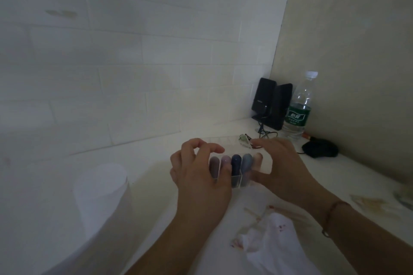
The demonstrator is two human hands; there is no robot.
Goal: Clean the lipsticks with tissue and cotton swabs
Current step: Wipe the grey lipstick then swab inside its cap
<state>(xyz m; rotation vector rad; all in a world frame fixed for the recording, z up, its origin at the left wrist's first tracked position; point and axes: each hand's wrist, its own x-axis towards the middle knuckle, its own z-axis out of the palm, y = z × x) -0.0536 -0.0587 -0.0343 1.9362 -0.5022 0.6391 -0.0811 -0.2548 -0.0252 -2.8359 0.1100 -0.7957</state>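
Note:
A clear lipstick organizer (237, 179) stands on the white table and holds several lipsticks (236, 163) in mauve, lilac, dark blue, grey-blue and pink. My left hand (201, 176) curls round its left end, fingers on the front wall and thumb above the lipstick tops. My right hand (283, 169) holds the right end, thumb on the near side and fingers over the back. A crumpled tissue (274, 239) with red stains lies near me. Used cotton swabs (257, 214) lie beside it.
A white tissue roll (100, 187) stands at the left. In the far right corner are black speakers (271, 102), a water bottle (299, 107), a black bundle (319, 148) and glasses (248, 140). Wrappers (371, 203) lie at the right. A tiled wall runs behind.

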